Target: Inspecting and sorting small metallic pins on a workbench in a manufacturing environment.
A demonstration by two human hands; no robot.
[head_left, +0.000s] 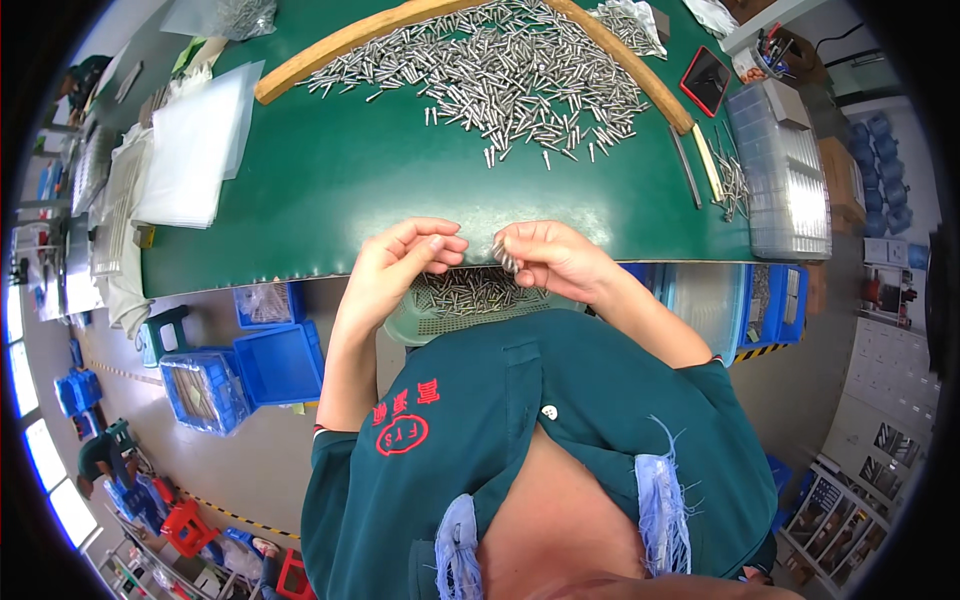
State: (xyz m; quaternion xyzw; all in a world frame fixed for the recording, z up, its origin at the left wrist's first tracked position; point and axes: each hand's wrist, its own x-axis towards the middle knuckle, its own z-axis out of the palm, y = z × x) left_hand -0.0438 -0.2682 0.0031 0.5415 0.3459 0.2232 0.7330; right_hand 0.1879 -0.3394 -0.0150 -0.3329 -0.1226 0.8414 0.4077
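Just over the near edge of the green table (300, 200), my right hand (560, 262) is closed around several small metal pins (506, 256), which stick out between its thumb and fingers. My left hand (400, 262) is a short gap to the left, with loosely bent fingers pointing toward the right hand; nothing shows in it. Below both hands, a light green perforated basket (425, 327) holds many similar pins (475, 292). Farther back on the table lies a large heap of shiny metal pins (520, 75), a few of them scattered toward me.
A wooden strip frame (350, 42) borders the heap. Clear plastic sheets (195, 150) lie at left. On the right are a red-edged phone (706, 80), thin rods (685, 165) and stacked clear plastic trays (775, 185). Blue bins (280, 365) stand below at left.
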